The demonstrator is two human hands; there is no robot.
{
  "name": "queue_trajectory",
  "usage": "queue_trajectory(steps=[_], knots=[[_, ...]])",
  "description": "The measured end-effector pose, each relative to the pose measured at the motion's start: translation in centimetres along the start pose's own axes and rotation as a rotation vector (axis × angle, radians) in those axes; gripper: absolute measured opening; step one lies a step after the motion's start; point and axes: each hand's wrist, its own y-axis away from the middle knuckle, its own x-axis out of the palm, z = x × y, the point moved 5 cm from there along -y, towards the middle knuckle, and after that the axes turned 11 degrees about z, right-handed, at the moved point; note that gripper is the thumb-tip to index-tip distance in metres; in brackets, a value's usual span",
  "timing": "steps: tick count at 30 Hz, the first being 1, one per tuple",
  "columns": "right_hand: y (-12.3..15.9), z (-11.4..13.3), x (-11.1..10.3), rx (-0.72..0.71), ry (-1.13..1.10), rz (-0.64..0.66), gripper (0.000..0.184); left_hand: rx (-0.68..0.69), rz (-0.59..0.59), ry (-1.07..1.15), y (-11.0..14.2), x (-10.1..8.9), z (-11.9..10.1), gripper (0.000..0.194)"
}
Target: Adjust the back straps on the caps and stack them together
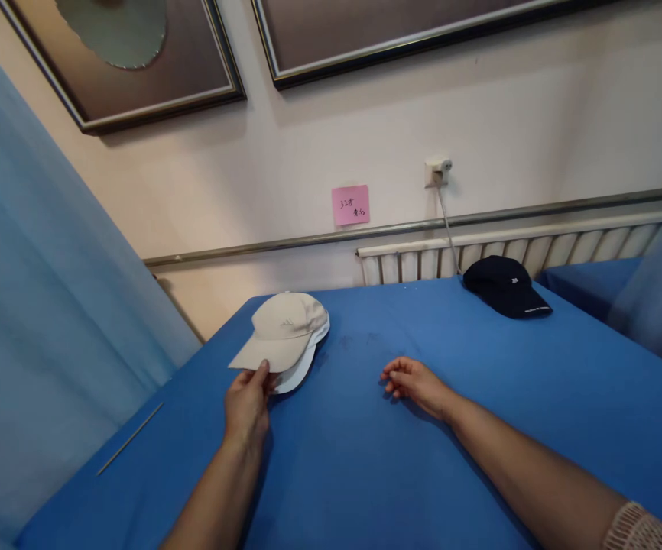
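Note:
My left hand (248,400) pinches the front edge of a beige cap's brim, thumb on top and fingers beneath. The beige cap (279,328) carries a small embroidered logo on its front. Under it lies a pale, whitish-blue cap (297,373), mostly covered, with its brim showing at the right. My right hand (414,384) is at the middle of the blue-covered table, fingers loosely bent and apart, with nothing in them. A dark navy cap (500,284) with a small white logo sits at the far right, away from both hands.
A blue cloth covers the table (354,473). On its left side lies a thin stick (130,439). Blue curtains (33,252) hang at the left. Behind stand a radiator (416,263), a metal rail (296,243), a pink note (351,205) and a socket with a cord (436,174).

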Motion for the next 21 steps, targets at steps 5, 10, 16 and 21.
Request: queue_trajectory(steps=[5,10,16,21], knots=[[-0.7,0.2,-2.2,-0.142,0.019,-0.273,0.028,0.256,0.170,-0.092,-1.1,4.4,-2.5,0.030],[0.4,2.4,-8.3,-0.298,-0.007,-0.670,0.028,0.217,0.350,-0.004,-2.5,9.2,-4.0,0.036],[1.9,4.8,-11.0,-0.221,-0.176,-0.547,0.043,-0.019,0.614,-0.127,-5.3,16.2,0.2,0.039],[0.8,4.4,-8.9,-0.126,-0.129,-0.346,0.045,-0.049,0.688,-0.217,-8.3,22.3,4.5,0.042]])
